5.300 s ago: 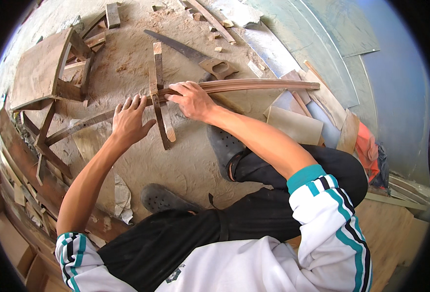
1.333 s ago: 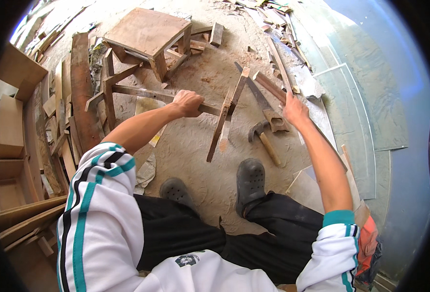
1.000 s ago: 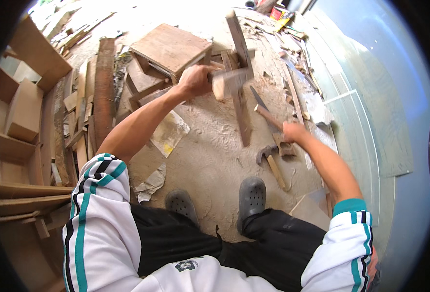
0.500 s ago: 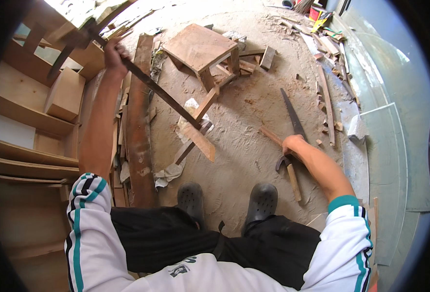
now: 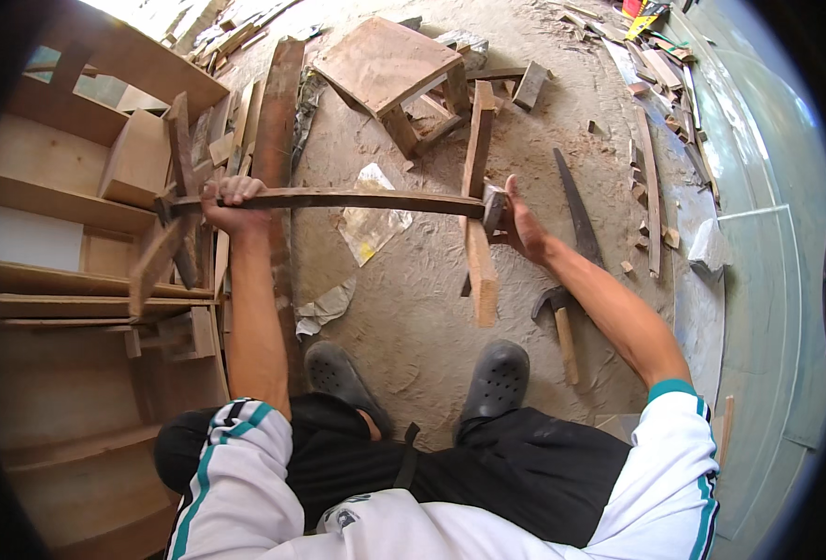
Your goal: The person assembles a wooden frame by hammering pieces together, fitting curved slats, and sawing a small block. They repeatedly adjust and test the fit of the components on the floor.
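A wooden frame made of a long dark bar with crosspieces at both ends spans the space between my hands, raised over the floor. My left hand is wrapped round the bar near its left end. At the other end, a pale crosspiece stands across the bar. My right hand holds a short wooden block against that end, thumb up; its other fingers are partly hidden. Whether the block is joined to the bar, I cannot tell. Near my right forearm lie a handsaw blade and a hammer.
A low wooden stool stands ahead, beside wood offcuts. Wooden shelving and a long plank flank my left side. Glass sheets lean on the right, near scrap strips. My grey clogs are on the floor.
The frame has swung from a slant to nearly level across me. My left hand came nearer; my right hand left the floor by the saw and hammer and reached the frame's right end.
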`<state>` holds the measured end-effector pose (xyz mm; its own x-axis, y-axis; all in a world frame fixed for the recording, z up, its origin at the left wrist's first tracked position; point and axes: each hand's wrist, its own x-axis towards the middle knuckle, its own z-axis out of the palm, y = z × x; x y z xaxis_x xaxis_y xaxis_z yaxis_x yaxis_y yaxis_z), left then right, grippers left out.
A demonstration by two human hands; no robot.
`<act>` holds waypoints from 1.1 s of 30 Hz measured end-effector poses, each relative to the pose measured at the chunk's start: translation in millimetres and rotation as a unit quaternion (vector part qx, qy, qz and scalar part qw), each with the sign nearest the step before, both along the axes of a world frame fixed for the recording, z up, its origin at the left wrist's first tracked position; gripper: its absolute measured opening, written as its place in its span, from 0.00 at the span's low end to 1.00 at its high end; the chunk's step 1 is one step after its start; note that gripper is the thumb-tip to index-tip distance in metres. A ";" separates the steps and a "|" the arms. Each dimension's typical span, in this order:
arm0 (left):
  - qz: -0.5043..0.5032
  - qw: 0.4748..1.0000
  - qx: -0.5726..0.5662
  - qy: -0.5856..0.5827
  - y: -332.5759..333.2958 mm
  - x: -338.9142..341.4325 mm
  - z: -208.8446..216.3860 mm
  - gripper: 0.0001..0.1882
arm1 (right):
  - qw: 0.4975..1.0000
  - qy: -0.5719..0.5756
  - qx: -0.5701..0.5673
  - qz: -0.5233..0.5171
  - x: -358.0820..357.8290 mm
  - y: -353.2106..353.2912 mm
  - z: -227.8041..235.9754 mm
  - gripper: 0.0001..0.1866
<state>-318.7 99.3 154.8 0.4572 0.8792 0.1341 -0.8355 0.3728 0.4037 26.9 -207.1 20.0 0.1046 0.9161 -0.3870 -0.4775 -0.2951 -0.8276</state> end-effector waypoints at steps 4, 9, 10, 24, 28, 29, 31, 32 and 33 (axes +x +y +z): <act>0.018 0.999 -0.030 -0.028 -23.3 6.3 -53.2 0.15 | 1.000 -0.002 -0.011 -0.024 17.4 -6.7 19.2 0.51; 0.158 0.969 -0.153 0.116 -44.4 26.7 -95.5 0.13 | 0.997 -0.054 -0.041 -0.027 41.6 1.4 0.8 0.25; 0.160 0.957 -0.202 0.131 -47.1 27.7 -100.8 0.13 | 0.995 -0.075 -0.046 -0.045 42.4 1.9 -6.7 0.23; 0.049 0.849 -0.187 0.492 -34.3 27.0 -149.2 0.08 | 0.966 -0.230 -0.079 -0.092 -3.5 -32.4 -33.5 0.25; 0.043 0.822 -0.143 0.550 -17.8 54.0 -140.3 0.10 | 0.963 -0.237 -0.071 -0.106 -15.5 -44.0 -37.6 0.27; 0.037 0.815 -0.146 0.559 -12.9 58.4 -139.3 0.10 | 0.962 -0.239 -0.060 -0.115 -20.2 -45.8 -37.6 0.27; 0.014 0.806 -0.144 0.575 -2.2 75.6 -140.2 0.10 | 0.947 -0.292 -0.119 -0.056 -15.2 -53.0 -41.4 0.31; 0.009 0.800 -0.136 0.584 2.2 82.5 -140.9 0.09 | 0.936 -0.331 -0.111 -0.048 -12.2 -59.0 -43.4 0.35; 0.013 0.798 -0.126 0.589 6.9 83.2 -146.4 0.10 | 0.923 -0.368 -0.102 -0.033 -17.3 -58.2 -38.0 0.40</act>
<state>-235.5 106.2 8.4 0.1160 0.8212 -0.5587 0.0604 0.5556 0.8292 9.5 -265.3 -18.0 0.4614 0.8142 -0.3524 0.1704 -0.4711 -0.8655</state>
